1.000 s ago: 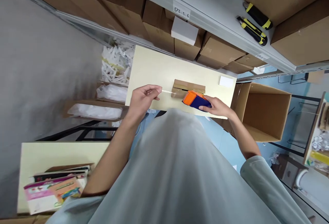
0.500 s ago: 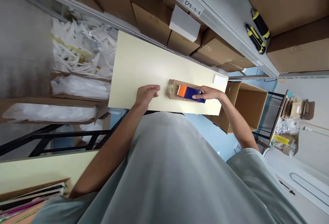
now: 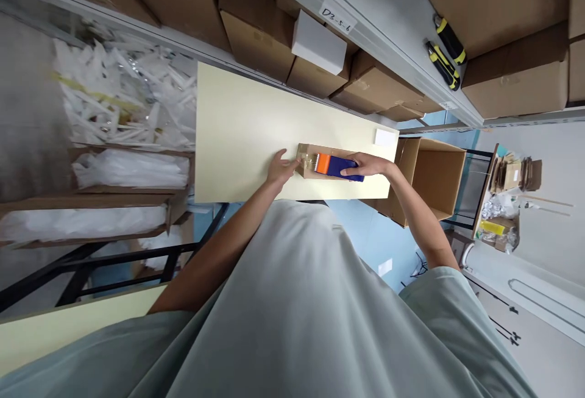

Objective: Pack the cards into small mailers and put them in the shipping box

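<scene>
A long brown cardboard box (image 3: pixel 307 149) lies on the pale yellow tabletop, with shiny clear tape (image 3: pixel 308 160) at its left end. Over the box, my right hand (image 3: pixel 363 165) grips a dark blue and orange packing tape dispenser (image 3: pixel 336 166), its toothed orange edge pointing left. My left hand (image 3: pixel 282 169) is at the box's left end, thumb and fingers apart, a fingertip at or close to the taped edge. Whether that fingertip presses on the tape cannot be made out.
Behind the tabletop (image 3: pixel 242 124) runs a shelf with cardboard boxes (image 3: pixel 256 44) and a white box (image 3: pixel 319 43). A white label or card (image 3: pixel 386 137) lies at the right end. Two yellow-black utility knives (image 3: pixel 443 66) rest on the upper shelf. An open carton (image 3: pixel 436 178) stands right.
My left hand has moved right to the box's left end, and its fingers have spread. The tape dispenser in my right hand stays nearly in place over the box.
</scene>
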Action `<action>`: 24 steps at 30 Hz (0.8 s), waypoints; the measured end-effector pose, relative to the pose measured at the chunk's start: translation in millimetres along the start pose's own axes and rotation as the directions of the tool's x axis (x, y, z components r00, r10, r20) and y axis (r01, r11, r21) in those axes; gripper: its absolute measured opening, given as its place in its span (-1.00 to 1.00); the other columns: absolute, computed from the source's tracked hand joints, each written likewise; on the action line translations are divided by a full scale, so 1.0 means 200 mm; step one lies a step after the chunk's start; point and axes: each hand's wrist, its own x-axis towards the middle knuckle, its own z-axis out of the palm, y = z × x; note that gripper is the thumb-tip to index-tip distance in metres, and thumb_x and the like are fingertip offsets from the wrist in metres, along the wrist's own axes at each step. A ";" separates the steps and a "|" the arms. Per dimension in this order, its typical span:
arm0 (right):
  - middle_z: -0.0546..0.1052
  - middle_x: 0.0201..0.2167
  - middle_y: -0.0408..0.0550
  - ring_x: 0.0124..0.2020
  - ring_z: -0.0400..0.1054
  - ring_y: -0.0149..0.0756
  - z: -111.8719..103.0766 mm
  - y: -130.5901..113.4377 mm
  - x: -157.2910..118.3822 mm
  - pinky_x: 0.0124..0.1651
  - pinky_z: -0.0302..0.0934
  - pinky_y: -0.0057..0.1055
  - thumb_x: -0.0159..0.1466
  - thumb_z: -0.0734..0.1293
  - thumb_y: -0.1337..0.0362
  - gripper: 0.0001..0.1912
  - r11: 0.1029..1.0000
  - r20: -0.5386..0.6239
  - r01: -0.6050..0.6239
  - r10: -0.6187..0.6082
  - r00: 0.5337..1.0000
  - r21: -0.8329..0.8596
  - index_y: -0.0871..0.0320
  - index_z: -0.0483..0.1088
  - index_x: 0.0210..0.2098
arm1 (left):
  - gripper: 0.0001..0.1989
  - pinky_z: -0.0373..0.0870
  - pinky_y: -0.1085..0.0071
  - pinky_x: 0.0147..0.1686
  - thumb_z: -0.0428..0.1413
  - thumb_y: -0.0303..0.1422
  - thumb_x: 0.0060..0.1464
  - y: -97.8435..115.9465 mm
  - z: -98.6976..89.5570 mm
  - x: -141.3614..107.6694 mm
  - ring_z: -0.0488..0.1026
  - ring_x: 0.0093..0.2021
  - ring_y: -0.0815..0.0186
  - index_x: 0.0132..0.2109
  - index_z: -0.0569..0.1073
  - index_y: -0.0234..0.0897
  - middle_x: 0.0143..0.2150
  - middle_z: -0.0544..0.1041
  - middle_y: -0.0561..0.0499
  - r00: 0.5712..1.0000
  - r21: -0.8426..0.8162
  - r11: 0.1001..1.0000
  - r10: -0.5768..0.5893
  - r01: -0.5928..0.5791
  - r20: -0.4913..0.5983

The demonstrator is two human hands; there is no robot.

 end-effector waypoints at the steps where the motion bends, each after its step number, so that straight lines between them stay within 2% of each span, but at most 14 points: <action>1: 0.69 -0.24 -0.03 -0.34 0.53 -0.33 0.00 0.00 0.00 -0.29 0.45 -0.42 0.36 0.54 -0.02 -0.59 1.000 0.003 0.005 -0.005 1.000 -0.007 0.20 0.53 -0.05 | -0.43 0.55 0.31 -0.07 0.46 -0.34 -0.04 0.00 -0.02 -0.01 0.64 -0.08 0.17 0.15 0.62 -0.30 0.05 0.71 -0.22 0.999 0.050 0.998 0.030 -0.028 -0.033; 2: 0.69 -0.26 -0.04 -0.34 0.53 -0.33 0.00 0.01 0.00 -0.29 0.44 -0.42 0.36 0.54 -0.02 -0.59 1.000 0.006 0.013 -0.013 1.000 -0.013 0.20 0.53 -0.07 | -0.46 0.56 0.30 -0.01 0.44 -0.33 -0.01 0.01 -0.03 -0.02 0.65 -0.06 0.16 0.14 0.63 -0.30 0.06 0.72 -0.21 0.996 0.089 0.993 0.078 -0.074 -0.049; 4: 0.68 -0.28 -0.06 -0.34 0.53 -0.32 0.00 0.02 0.01 -0.29 0.43 -0.43 0.34 0.54 -0.02 -0.58 0.999 0.004 0.038 -0.038 0.999 -0.023 0.20 0.53 -0.07 | -0.65 0.55 0.29 0.10 0.37 -0.27 0.12 0.03 -0.04 -0.06 0.67 -0.02 0.15 0.03 0.68 -0.28 0.01 0.74 -0.16 0.978 0.126 0.971 0.207 -0.203 -0.019; 7: 0.68 -0.28 -0.08 -0.34 0.51 -0.32 -0.01 0.04 0.02 -0.30 0.39 -0.44 0.31 0.56 0.01 -0.58 0.996 -0.007 0.083 -0.084 0.996 -0.038 0.21 0.55 -0.05 | -0.76 0.56 0.29 0.09 0.35 -0.16 0.18 0.06 0.00 -0.14 0.70 -0.06 0.13 -0.15 0.71 -0.24 -0.09 0.77 -0.09 0.943 0.157 0.930 0.330 -0.332 0.036; 11: 0.66 -0.35 -0.11 -0.39 0.45 -0.35 0.00 0.06 0.02 -0.31 0.36 -0.45 0.31 0.56 0.01 -0.58 0.984 -0.011 0.157 -0.159 0.987 -0.083 0.23 0.57 -0.06 | -0.81 0.58 0.32 -0.04 0.41 -0.24 0.07 0.08 0.09 -0.19 0.70 -0.16 0.15 -0.23 0.71 -0.27 -0.18 0.77 -0.09 0.940 0.212 0.925 0.335 -0.315 -0.066; 15: 0.66 -0.39 -0.12 -0.40 0.44 -0.34 0.00 0.06 0.01 -0.31 0.34 -0.46 0.36 0.53 -0.01 -0.56 0.965 0.004 0.203 -0.205 0.979 -0.164 0.21 0.58 0.01 | -0.85 0.57 0.32 -0.11 0.41 -0.30 0.02 0.07 0.13 -0.16 0.68 -0.21 0.17 -0.29 0.71 -0.30 -0.26 0.75 -0.09 0.942 0.183 0.941 0.310 -0.285 -0.129; 20: 0.70 -0.35 -0.14 -0.38 0.49 -0.32 -0.01 0.05 0.00 -0.34 0.29 -0.50 0.36 0.56 0.00 -0.59 0.947 -0.001 0.184 -0.191 0.982 -0.262 0.13 0.57 0.04 | -0.82 0.53 0.33 -0.24 0.42 -0.30 -0.04 0.05 0.16 -0.12 0.60 -0.36 0.22 -0.30 0.73 -0.33 -0.40 0.68 -0.05 0.928 0.195 0.947 0.296 -0.254 -0.225; 24: 0.71 -0.37 -0.06 -0.40 0.52 -0.30 -0.08 0.16 -0.10 -0.35 0.31 -0.46 0.40 0.53 -0.04 -0.62 0.957 0.041 0.135 -0.128 0.991 -0.255 0.18 0.57 -0.09 | -0.79 0.49 0.37 -0.32 0.42 -0.27 -0.03 0.02 0.20 -0.12 0.55 -0.40 0.26 -0.28 0.75 -0.33 -0.42 0.67 -0.04 0.903 0.256 0.932 0.327 -0.258 -0.280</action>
